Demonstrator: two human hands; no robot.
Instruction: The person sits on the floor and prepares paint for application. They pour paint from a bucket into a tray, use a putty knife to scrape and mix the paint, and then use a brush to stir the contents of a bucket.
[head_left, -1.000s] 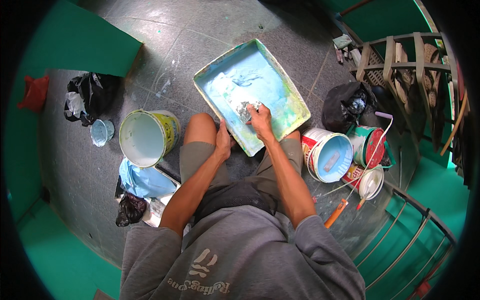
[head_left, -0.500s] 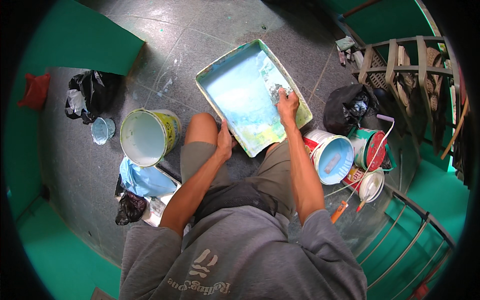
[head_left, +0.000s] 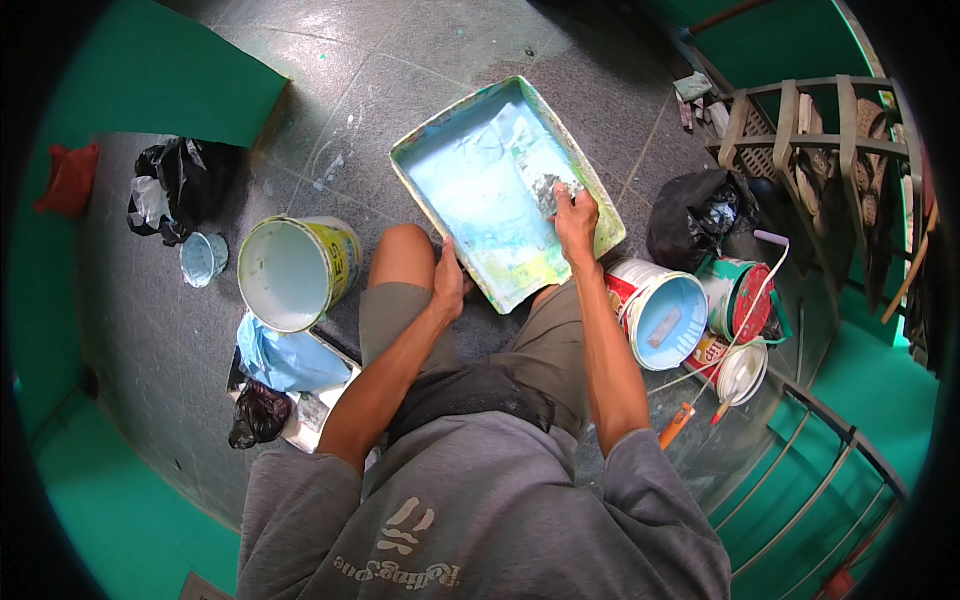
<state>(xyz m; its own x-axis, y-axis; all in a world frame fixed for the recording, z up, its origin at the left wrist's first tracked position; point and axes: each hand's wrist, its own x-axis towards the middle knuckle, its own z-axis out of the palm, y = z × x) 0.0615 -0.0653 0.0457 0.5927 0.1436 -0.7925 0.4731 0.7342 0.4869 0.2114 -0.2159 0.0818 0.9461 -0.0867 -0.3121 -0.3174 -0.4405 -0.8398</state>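
A rectangular paint tray (head_left: 470,190), coated with light blue, white and yellow-green paint, is tilted in front of my knees. My left hand (head_left: 451,278) is closed on its near left edge. Over the tray's right side, my right hand (head_left: 575,222) has its thumb and fingers pinched together at a mottled grey-and-white patch (head_left: 548,190). Whatever lies between those fingers is too small to make out. Wrinkled pale blue paint shows across the upper part of the tray.
An open paint bucket (head_left: 285,275) and a small blue-stained cup (head_left: 204,260) stand left. To the right are a bucket with blue paint (head_left: 668,322), a red-topped can (head_left: 752,302), a paint roller (head_left: 770,238), a black bag (head_left: 700,215) and a shoe rack (head_left: 815,150).
The wrinkled blue area in the tray's upper part has spread, and the pale patch by my right hand looks different. My right hand has shifted slightly; my left hand stays on the edge.
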